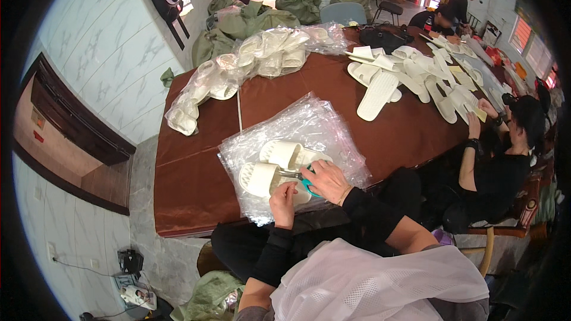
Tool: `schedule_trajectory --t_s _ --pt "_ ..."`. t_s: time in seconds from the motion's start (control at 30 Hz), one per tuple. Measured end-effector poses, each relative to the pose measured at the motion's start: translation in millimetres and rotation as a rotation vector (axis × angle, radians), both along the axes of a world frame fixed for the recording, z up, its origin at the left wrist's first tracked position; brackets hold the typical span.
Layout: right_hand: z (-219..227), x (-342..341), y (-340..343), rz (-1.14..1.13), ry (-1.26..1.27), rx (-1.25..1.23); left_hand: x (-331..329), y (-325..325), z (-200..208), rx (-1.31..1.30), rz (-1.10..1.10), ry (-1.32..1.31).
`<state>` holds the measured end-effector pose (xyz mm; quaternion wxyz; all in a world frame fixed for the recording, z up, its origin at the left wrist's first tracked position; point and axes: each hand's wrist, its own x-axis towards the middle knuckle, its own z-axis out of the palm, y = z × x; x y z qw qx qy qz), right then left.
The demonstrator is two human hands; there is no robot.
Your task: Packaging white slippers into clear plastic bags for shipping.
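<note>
While scissors are worked at a white slipper, trimming looks to be the step in hand, lower centre of the frame.

The right hand (326,181) is closed around the teal-handled scissors (302,179), blades pointed left at the white slipper (266,179); the left hand (282,197) is clamped on that slipper's near edge, pinning it to the stack of clear plastic bags (297,128) on the brown counter (190,166). A second slipper (283,152) is seen just behind, touching the first. What exactly is being cut cannot be told, too small. Judged next: slipper to be kept steady, blades closed at the strap, fingers kept off the cut line. Bagged slippers (250,59) are piled at upper centre, loose slippers (410,74) at upper right, where other people in black (499,166) are seated.
</note>
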<state>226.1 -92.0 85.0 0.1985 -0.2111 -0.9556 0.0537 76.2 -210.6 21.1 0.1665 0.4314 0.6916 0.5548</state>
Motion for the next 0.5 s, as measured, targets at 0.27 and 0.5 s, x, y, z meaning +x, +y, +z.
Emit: schedule_trajectory --t_s 0.27,0.5 --pt "-23.0 27.8 61.6 -0.219 0.133 -0.271 -61.4 -71.8 72.4 0.235 0.152 -0.355" --pt "-54.3 54.5 153.9 -0.569 0.091 -0.24 -160.8 -225.3 108.9 0.439 0.626 -0.231"
